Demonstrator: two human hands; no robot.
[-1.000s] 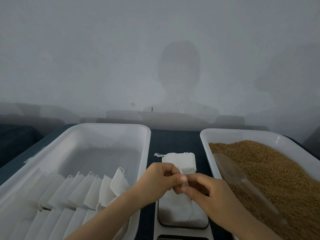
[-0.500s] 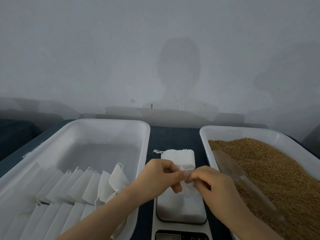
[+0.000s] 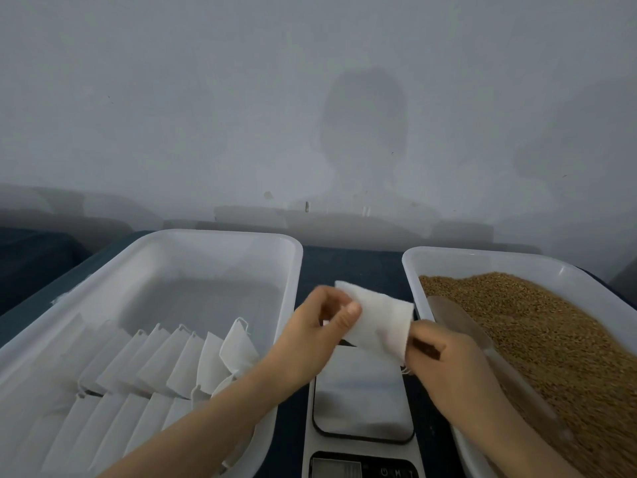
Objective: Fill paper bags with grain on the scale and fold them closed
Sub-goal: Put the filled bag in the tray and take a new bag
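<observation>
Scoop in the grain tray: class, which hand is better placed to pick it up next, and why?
Right. The right hand pinches the bag just beside the scoop lying on the grain. The left hand grips the bag's other end, farther away, and could probably hold it alone.

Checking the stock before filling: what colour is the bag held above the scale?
The paper bag is plain white; the head view shows it.

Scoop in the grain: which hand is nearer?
Right. The right hand is just left of the scoop, pinching the bag; the left hand holds the bag's far end.
</observation>
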